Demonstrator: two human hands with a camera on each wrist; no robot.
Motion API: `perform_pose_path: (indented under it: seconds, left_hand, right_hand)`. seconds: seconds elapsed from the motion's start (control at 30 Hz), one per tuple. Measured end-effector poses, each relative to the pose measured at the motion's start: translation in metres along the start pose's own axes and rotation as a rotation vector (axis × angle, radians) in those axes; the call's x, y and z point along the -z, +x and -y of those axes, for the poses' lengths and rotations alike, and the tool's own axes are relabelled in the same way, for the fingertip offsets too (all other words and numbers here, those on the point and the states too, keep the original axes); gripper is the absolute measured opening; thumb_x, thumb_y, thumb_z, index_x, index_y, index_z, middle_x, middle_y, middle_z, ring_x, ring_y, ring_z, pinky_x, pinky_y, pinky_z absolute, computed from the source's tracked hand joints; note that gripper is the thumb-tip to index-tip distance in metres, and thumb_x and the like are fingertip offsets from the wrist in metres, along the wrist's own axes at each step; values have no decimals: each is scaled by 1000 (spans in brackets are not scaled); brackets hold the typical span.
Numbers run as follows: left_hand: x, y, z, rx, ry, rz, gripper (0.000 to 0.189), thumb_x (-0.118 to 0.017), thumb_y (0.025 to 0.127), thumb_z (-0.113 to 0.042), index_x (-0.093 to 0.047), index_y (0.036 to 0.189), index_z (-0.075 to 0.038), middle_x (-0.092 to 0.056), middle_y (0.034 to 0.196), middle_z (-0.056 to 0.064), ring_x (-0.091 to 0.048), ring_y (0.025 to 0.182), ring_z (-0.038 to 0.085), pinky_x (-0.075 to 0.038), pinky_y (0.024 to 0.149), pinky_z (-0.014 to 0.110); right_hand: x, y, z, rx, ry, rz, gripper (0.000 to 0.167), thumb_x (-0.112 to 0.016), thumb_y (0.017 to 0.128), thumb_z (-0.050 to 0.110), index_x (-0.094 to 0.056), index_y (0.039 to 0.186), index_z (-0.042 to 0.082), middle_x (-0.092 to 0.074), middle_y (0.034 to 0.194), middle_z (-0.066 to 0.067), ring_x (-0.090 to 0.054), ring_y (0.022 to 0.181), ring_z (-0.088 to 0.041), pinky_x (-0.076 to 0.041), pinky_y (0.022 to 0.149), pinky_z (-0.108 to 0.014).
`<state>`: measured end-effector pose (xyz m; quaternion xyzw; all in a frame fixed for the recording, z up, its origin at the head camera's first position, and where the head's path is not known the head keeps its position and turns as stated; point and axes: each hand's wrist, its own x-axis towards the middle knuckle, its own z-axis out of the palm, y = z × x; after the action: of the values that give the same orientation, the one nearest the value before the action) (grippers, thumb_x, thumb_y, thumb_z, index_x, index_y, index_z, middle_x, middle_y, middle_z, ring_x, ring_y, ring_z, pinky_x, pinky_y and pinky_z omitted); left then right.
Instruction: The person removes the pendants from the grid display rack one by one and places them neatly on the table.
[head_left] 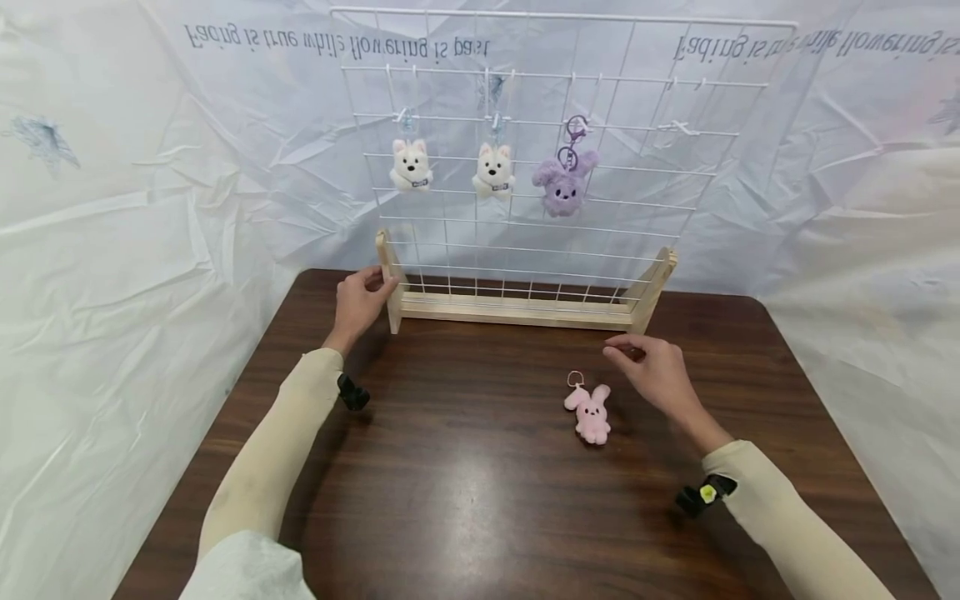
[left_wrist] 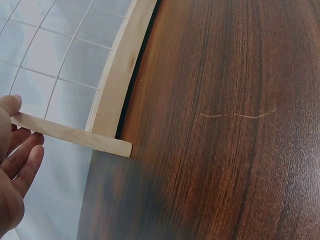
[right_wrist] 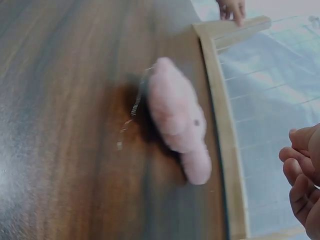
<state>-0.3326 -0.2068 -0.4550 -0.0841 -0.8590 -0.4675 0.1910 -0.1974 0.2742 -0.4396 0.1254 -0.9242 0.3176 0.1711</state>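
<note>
My left hand (head_left: 358, 302) pinches the left upright of a wooden stand (head_left: 517, 310), thumb on one side and fingers on the other in the left wrist view. A white wire grid panel (head_left: 540, 221) rises from this stand. On the table in front of it lies a pink plush bunny keychain (head_left: 592, 418), its ring (head_left: 575, 379) pointing toward the grid. Between the bunny and the stand's right upright (head_left: 651, 292), my right hand (head_left: 654, 372) hovers with loosely bent fingers and holds nothing. In the right wrist view the pink bunny (right_wrist: 175, 115) looks blurred.
Two white plush dog keychains (head_left: 412, 167) and a purple plush bunny keychain (head_left: 562, 187) hang from the grid. A bare white hook (head_left: 678, 127) sits at its right. White patterned sheeting (head_left: 112, 208) surrounds the dark wooden table (head_left: 450, 500).
</note>
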Motion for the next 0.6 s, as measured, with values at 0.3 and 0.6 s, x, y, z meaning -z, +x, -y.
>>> perform_pose_path:
  seconds: [0.3,0.6]
  left_hand:
    - [-1,1,1,5,4,7,46,-71,98,-32,-67,131,0,-72,121,21,-71,110,33,-58,90,51]
    - [-1,1,1,6,-1,4,48,-72,98,-34,-67,131,0,-72,120,21,-71,111,32,-58,89,51]
  right_hand:
    - [27,1,22,19,7,-98,18,-77,94,25,-80,104,10,-75,79,-3,-64,66,-14,-47,56,-15]
    - [48,17,49,75,74,-192,20,-77,94,23,-81,107,9,-75,79,-4,-61,64,2,-46,59,-10]
